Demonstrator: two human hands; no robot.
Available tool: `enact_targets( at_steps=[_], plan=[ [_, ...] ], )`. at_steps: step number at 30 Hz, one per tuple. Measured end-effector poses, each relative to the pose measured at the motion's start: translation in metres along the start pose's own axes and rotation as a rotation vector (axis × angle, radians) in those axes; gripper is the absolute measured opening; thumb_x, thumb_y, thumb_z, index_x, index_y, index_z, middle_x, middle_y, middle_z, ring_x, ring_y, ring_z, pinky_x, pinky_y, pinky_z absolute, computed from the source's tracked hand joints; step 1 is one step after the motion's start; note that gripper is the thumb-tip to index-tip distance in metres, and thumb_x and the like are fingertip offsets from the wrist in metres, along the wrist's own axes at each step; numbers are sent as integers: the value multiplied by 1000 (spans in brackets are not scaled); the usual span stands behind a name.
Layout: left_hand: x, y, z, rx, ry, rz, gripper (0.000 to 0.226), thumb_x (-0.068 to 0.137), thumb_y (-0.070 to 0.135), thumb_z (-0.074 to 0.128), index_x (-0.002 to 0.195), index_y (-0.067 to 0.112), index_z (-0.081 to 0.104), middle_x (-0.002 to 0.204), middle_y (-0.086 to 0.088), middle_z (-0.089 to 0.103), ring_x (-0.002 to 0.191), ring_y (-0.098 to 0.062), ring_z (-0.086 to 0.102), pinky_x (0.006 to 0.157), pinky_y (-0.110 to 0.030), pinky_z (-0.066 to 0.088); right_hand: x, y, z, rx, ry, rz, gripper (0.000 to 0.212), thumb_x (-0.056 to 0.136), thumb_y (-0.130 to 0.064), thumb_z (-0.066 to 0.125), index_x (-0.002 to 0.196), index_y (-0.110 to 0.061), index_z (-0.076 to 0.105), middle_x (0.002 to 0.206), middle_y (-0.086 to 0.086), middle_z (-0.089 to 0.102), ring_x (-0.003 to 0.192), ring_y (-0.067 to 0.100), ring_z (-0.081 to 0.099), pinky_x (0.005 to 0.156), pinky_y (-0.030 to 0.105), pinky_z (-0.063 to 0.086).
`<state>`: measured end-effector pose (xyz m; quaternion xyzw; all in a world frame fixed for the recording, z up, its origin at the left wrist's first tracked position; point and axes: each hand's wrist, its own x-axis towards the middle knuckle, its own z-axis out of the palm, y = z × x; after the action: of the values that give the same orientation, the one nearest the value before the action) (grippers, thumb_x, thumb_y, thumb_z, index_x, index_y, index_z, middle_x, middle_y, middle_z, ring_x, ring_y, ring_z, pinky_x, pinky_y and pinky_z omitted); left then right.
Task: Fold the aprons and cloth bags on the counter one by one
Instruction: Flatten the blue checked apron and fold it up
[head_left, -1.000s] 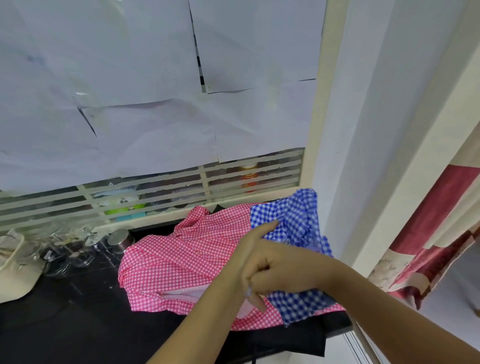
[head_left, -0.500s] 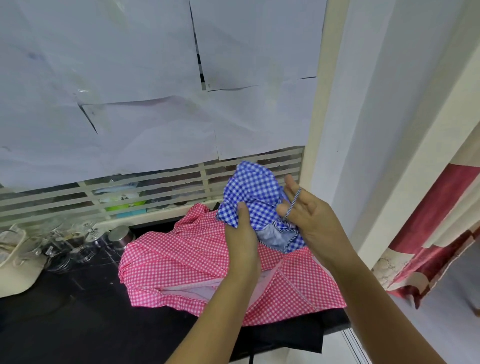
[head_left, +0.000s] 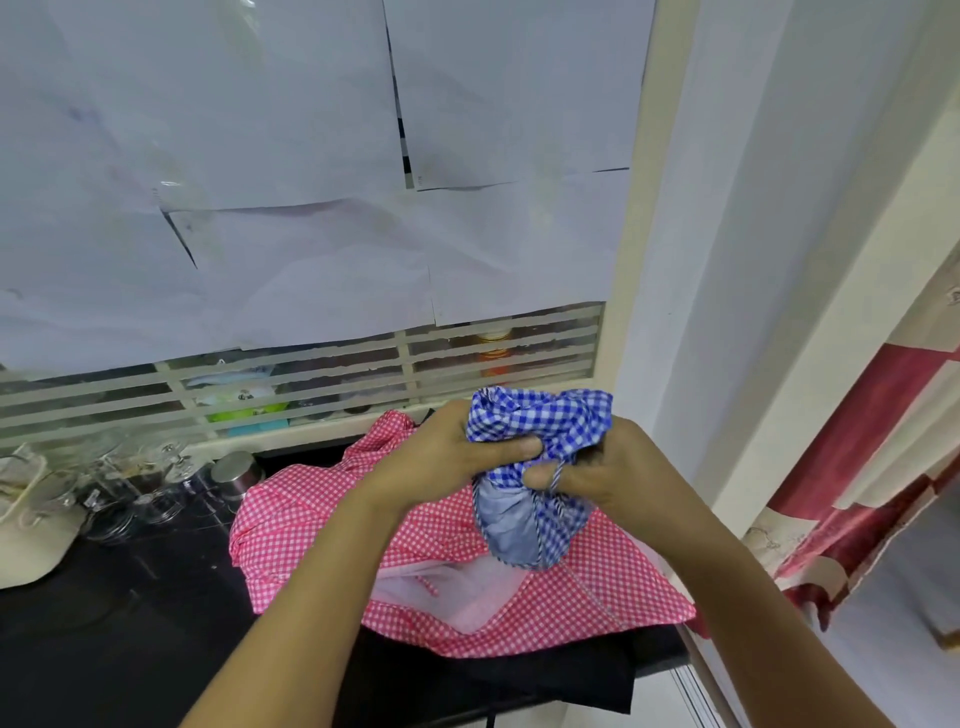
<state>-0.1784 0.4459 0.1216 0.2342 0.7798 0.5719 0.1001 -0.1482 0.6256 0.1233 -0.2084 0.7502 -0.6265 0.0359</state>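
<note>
You've lifted the blue checked cloth (head_left: 540, 421) off the pink checked apron (head_left: 322, 525) by the back right corner of the counter (head_left: 130, 597), where it lay a second ago, and now hold it bunched above the apron. Your left hand (head_left: 441, 457) has moved up to grip its top, and your right hand (head_left: 608, 473), open half a second ago, has curled round it, the cord (head_left: 556, 475) looped over a finger

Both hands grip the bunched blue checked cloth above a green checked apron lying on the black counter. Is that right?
Not quite. The apron is pink checked, not green. The head view shows the left hand and right hand gripping the bunched blue checked cloth above it on the black counter.
</note>
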Motion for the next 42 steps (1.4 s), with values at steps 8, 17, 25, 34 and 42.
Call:
enact_targets(
  at_steps=[8, 17, 25, 34, 42],
  plan=[
    [5, -5, 6, 196, 121, -138, 68, 83, 70, 45, 86, 5, 63, 84, -11, 70, 73, -11, 61, 73, -40, 50, -3, 22, 30, 149, 336, 48, 28, 74, -2, 77, 91, -24, 69, 87, -8, 74, 82, 8, 71, 68, 18, 54],
    [-10, 17, 39, 489, 464, 122, 12, 79, 28, 75, 72, 24, 66, 66, 9, 61, 63, -2, 53, 59, -13, 40, 17, 42, 21, -342, 440, 110, 28, 75, -9, 69, 64, -30, 53, 63, -12, 59, 58, -2, 54, 54, 22, 42],
    [1, -17, 38, 709, 393, 269, 20, 85, 23, 62, 98, 13, 75, 89, -2, 66, 76, -8, 58, 67, -23, 49, 25, 41, 20, -536, 353, 118, 14, 81, -8, 60, 76, -17, 51, 67, -8, 53, 65, 11, 52, 54, 17, 36],
    [9, -17, 39, 778, 512, 221, 23, 88, 24, 65, 106, 10, 70, 94, -5, 58, 75, -15, 57, 66, -21, 42, 35, 37, 28, -631, 350, 131, 9, 89, -14, 56, 97, -11, 53, 87, 4, 61, 73, 15, 48, 63, 27, 31],
    [15, -1, 24, 760, 268, -110, 5, 76, 19, 68, 78, 16, 65, 71, 10, 52, 71, -14, 52, 65, -30, 44, 28, 51, 37, -649, 278, 70, 14, 85, -18, 64, 89, -20, 51, 78, -10, 49, 74, 12, 50, 54, 13, 30]
  ],
)
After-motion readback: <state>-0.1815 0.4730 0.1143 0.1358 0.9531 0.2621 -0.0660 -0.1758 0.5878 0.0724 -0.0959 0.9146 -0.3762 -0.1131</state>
